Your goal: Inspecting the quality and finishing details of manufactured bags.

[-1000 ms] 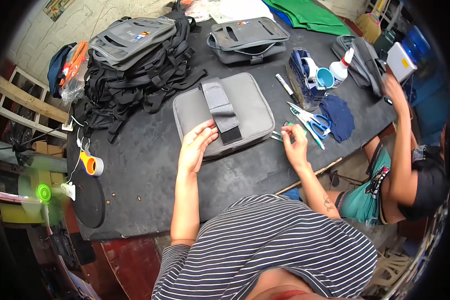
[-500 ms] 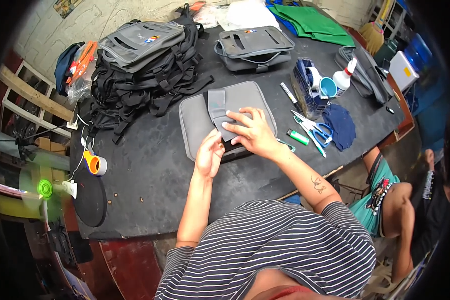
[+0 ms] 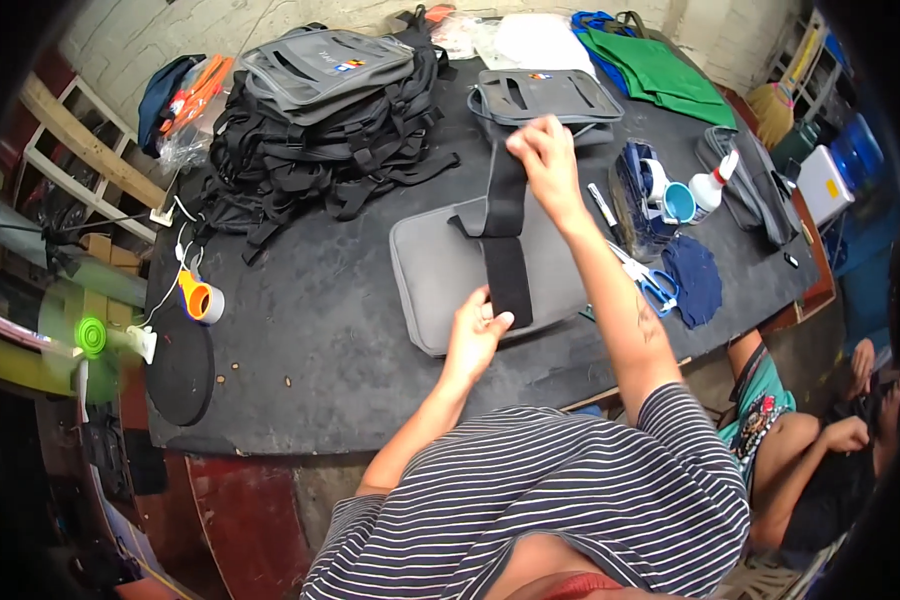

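Note:
A flat grey bag (image 3: 435, 275) with rounded corners lies on the black table in front of me. A wide black strap (image 3: 507, 200) on it, which looks like hook-and-loop, is peeled up. My right hand (image 3: 550, 165) pinches the strap's raised end, high above the bag's far side. The strap's matching black patch (image 3: 509, 282) lies flat on the bag. Beside that patch, at the near edge, my left hand (image 3: 475, 338) is closed on the bag, its thumb on top. Its other fingers are partly hidden.
Black straps and a grey backpack (image 3: 325, 70) are piled at the back left. Another grey bag (image 3: 560, 100) lies behind mine. To the right are scissors (image 3: 658, 288), a spray bottle (image 3: 710, 185), a tape roll and navy cloth (image 3: 692, 275). Another person (image 3: 790, 440) sits at the lower right.
My right hand has lifted the strap's end up and away, opening the flap that lay on the bag. My left hand has shifted right, onto the bag's near edge.

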A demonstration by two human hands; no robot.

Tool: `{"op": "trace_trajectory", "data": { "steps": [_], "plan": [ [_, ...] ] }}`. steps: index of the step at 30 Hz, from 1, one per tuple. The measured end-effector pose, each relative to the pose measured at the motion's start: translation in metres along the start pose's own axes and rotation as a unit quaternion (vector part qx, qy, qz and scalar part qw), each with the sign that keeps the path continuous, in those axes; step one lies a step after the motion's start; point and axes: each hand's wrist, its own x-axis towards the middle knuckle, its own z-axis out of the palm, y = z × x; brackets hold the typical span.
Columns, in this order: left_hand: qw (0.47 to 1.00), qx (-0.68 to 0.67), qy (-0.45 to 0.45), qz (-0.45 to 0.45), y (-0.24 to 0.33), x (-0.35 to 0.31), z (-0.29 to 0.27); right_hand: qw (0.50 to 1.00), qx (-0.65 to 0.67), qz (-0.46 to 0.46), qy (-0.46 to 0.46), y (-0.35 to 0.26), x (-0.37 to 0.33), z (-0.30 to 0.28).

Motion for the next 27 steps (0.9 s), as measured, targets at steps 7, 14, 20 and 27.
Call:
{"op": "trace_trajectory", "data": {
  "steps": [7,14,20,27],
  "plan": [
    [0.999,0.031,0.01,0.042,0.01,-0.01,0.002,0.995,-0.076,-0.005,-0.062,-0.01,0.091,0.047],
    [0.997,0.019,0.057,0.043,0.009,-0.012,0.01,0.991,0.031,0.05,-0.119,-0.035,0.146,0.054],
    [0.991,0.044,0.087,0.088,0.04,0.043,-0.008,0.964,0.159,0.125,-0.173,-0.04,0.136,0.045],
    [0.998,-0.039,0.04,-0.019,0.034,0.072,-0.019,0.74,0.463,0.384,-0.301,0.001,0.101,0.013]
  ]
}}
